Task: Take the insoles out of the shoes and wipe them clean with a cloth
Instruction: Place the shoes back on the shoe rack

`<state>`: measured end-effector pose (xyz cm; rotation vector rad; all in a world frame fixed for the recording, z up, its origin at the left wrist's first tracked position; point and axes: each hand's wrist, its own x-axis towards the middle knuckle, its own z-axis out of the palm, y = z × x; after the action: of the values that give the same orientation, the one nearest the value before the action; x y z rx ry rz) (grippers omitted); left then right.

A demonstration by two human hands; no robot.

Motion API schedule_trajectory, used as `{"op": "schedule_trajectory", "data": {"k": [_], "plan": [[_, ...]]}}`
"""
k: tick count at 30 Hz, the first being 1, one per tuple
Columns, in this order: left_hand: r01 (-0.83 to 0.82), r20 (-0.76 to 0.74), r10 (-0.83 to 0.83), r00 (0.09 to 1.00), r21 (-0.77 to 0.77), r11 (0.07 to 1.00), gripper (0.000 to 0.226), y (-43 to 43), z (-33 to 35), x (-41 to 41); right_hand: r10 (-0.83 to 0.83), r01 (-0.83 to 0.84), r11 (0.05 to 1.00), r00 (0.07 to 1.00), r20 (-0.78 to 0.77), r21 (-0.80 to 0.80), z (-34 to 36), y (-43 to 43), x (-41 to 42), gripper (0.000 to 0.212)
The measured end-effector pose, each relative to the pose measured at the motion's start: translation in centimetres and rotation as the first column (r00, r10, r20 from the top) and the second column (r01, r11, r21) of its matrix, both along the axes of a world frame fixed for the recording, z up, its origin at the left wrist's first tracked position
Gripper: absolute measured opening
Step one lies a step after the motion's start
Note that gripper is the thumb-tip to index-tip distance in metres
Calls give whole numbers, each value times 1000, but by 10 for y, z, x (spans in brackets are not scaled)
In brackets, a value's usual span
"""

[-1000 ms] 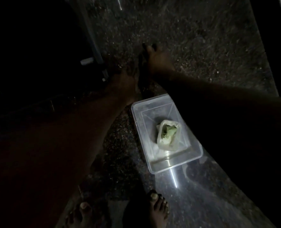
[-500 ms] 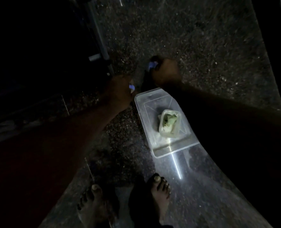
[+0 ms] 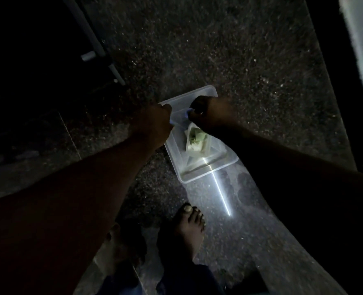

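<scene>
my left hand (image 3: 155, 122) and right hand (image 3: 210, 112) both curled on a bluish strip (image 3: 185, 112) mid-frame; seems light, floppy; I'd grip its ends

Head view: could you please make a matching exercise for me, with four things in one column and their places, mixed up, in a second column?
Things:
1. clear rectangular plastic tub
2. small translucent container with green material
3. thin white streak of light
4. grey tube

Places:
A. inside the tub
B. upper left, beside the dark area
C. on the speckled stone floor, its far end below the right hand
D. on the floor, between the tub and the bare right foot

Pairs: 1-C, 2-A, 3-D, 4-B
</scene>
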<state>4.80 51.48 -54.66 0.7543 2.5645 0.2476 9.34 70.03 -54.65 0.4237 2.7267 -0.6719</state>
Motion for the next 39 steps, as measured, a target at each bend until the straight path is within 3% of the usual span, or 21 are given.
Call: {"op": "schedule_trajectory", "data": {"k": [7, 15, 23, 27, 30, 32, 34, 36, 39], "plan": [[74, -272, -98, 957, -96, 993, 9, -3, -31, 4, 148, -149, 986, 989, 29, 80, -34, -25, -20, 29], [10, -349, -64, 935, -153, 988, 15, 2, -47, -9, 188, -189, 977, 982, 24, 102, -53, -39, -28, 44], [-11, -211, -20, 977, -143, 990, 23, 8, -47, -12, 159, -159, 987, 987, 33, -25, -48, -34, -26, 40], [-103, -229, 76, 970, -111, 988, 56, 1, -40, 6, 9, -9, 1000, 999, -42, -8, -33, -21, -10, 39], [-422, 33, 426, 904, -75, 903, 72, -2, -36, 27, -128, 139, 986, 983, -128, 88, -22, 0, 8, 31], [-519, 223, 536, 814, -135, 844, 65, -2, -35, 40, -221, 225, 953, 974, -44, 203, -19, 16, 23, 40], [-409, 277, 451, 849, -199, 891, 59, 0, -32, 51, -315, 275, 918, 943, 104, 287, -18, 26, 40, 52], [-287, 302, 348, 887, -229, 930, 62, 4, -28, 60, -350, 291, 920, 911, 216, 262, -19, 30, 52, 56], [-285, 276, 341, 899, -222, 932, 53, 10, -27, 62, -291, 246, 948, 927, 236, 202, -24, 25, 55, 41]]}}
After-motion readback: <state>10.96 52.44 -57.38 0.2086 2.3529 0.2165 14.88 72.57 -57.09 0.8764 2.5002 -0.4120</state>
